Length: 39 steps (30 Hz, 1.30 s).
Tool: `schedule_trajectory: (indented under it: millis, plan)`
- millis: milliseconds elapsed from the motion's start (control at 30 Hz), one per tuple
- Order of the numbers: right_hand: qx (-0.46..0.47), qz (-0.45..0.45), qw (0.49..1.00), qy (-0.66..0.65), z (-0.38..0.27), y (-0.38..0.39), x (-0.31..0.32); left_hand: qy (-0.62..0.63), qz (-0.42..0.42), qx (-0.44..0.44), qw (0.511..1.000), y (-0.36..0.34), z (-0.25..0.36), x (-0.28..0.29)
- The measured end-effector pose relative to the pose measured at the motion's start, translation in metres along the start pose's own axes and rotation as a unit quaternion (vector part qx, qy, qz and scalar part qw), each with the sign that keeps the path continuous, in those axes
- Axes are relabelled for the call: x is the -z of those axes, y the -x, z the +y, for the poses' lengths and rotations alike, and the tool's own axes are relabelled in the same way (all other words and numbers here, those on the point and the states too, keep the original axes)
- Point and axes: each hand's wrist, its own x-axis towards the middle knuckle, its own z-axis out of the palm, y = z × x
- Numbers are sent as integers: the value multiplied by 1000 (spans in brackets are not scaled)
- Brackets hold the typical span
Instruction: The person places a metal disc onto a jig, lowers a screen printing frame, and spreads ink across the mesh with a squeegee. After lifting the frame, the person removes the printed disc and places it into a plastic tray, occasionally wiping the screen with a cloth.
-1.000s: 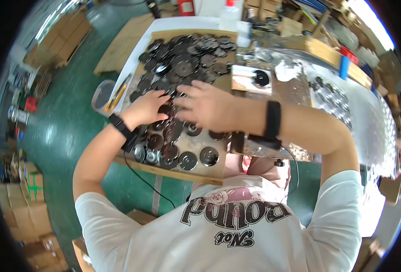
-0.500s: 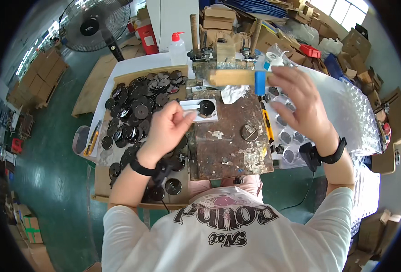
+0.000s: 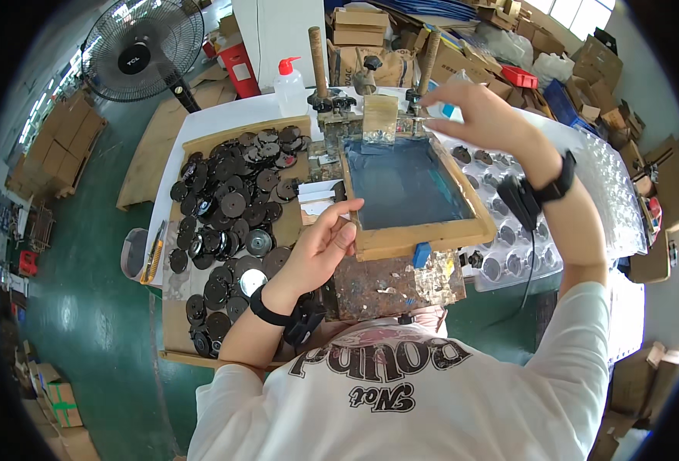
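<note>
A wooden-framed printing screen (image 3: 424, 234) with blue-grey mesh lies lowered over the stained work board (image 3: 370, 288), a blue tab on its front bar. My left hand (image 3: 320, 250) is closed at the screen's left bar, index finger over the edge and thumb beside it. A white block (image 3: 315, 196) shows left of the screen; only the edge of the dark round piece on it is visible. My right hand (image 3: 481, 115) is raised over the screen's far right corner, near the right upright post (image 3: 430, 61). Its fingers are apart, with nothing seen in them.
Piled dark discs (image 3: 232, 203) fill the wooden-rimmed tray at left. Clear plastic trays (image 3: 508, 261) with round pieces lie at right. A red-capped bottle (image 3: 289, 88) and a clamp stand at the back. A fan (image 3: 136, 58) stands far left.
The screen has come down from its raised position over the board and white block. My right hand has moved back and left; my left hand has moved nearer and right onto the frame's edge.
</note>
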Motion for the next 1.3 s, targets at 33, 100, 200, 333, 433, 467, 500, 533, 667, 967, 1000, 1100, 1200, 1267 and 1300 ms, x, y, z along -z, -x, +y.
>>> schedule_trajectory:
  millis: [33, 100, 200, 333, 433, 467, 500, 533, 667, 967, 1000, 1100, 1200, 1267, 1300]
  plan:
    - [-49, -19, 999, 0, 8, -10, -4, -1, -2, 5, 1000, 1, 0, 0]
    - [-74, -38, 996, -17, 22, -26, -9, -3, 3, 15, 1000, 2, 1, -1]
    - [-95, -53, 994, 6, 39, -35, -22, -9, 2, 16, 1000, 2, 2, 0]
    - [-140, -33, 990, -6, 94, -28, -24, 7, -6, 15, 1000, 1, 1, 1]
    - [-231, 30, 972, -14, 158, -1, -30, 20, 2, 27, 999, 2, -2, -1]
    - [-277, 29, 960, -28, 179, 12, -37, 26, 8, 29, 999, 2, -3, -1]
    - [-334, 25, 941, -41, 200, 25, -43, 17, 12, 6, 1000, 1, -4, -2]
    - [-396, 18, 916, -53, 218, 37, -53, 3, 16, -3, 1000, 0, -4, -2]
    - [-480, 57, 870, -97, 267, 66, -113, -38, 22, -8, 999, -2, -2, -2]
    - [-608, 152, 771, -118, 302, 15, -169, -53, 48, -6, 997, 0, 1, -4]
    - [-609, 164, 769, -103, 303, 10, -171, -48, 52, -2, 997, 1, 0, -4]
    - [-617, 203, 758, -63, 305, 4, -176, -70, 61, 1, 996, 1, -2, -3]
    - [-583, 220, 778, -77, 306, 6, -175, -70, 68, 6, 995, 1, 0, -4]
    - [-541, 215, 807, -97, 302, 14, -163, -78, 66, 4, 995, 1, 3, -5]
    - [-524, 225, 815, -103, 296, 16, -157, -85, 62, 3, 995, 1, 4, -5]
